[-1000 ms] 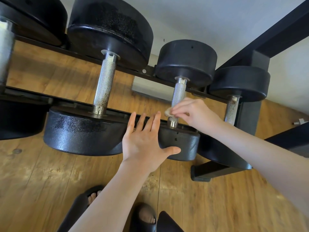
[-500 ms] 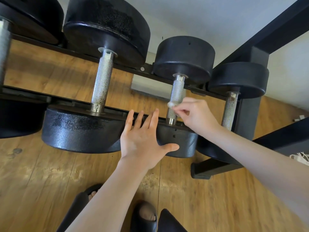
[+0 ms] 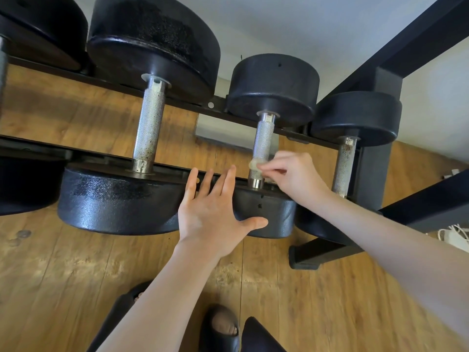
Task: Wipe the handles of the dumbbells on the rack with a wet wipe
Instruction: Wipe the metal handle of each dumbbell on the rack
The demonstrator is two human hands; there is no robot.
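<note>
the wooden floor (image 3: 76, 275) ran under everything, and the black rack (image 3: 380, 80) stood on it with its two rails crossing from left to right. on those rails lay the dumbbells, each with one head on the far rail and one on the near rail. the big dumbbell (image 3: 121, 199) sat left of centre, its knurled steel handle (image 3: 149, 133) bare and speckled with dark spots near the lower end. the smaller dumbbell (image 3: 274, 85) lay just to its right, and a third dumbbell (image 3: 355, 118) lay beyond that, beside the rack's upright, its handle (image 3: 344, 166) rust-flecked. another dumbbell head (image 3: 38, 29) showed at the far left edge. my left hand (image 3: 213, 212) was flat and spread – fingers straight, reaching up to the near rail between the two closer heads, thumb stretched out across the front of the smaller dumbbell's near head. my right hand (image 3: 291, 176) came in from the right, its fingers curled and pinching the wet wipe (image 3: 255, 165) – a small pale wad – against the lower part of the smaller dumbbell's handle (image 3: 264, 138), just above the collar. below, my feet in dark slides (image 3: 220, 329) stood on the floor, and something white (image 3: 454, 235) lay by the rack's foot at the right edge; i could not tell what it was.
</note>
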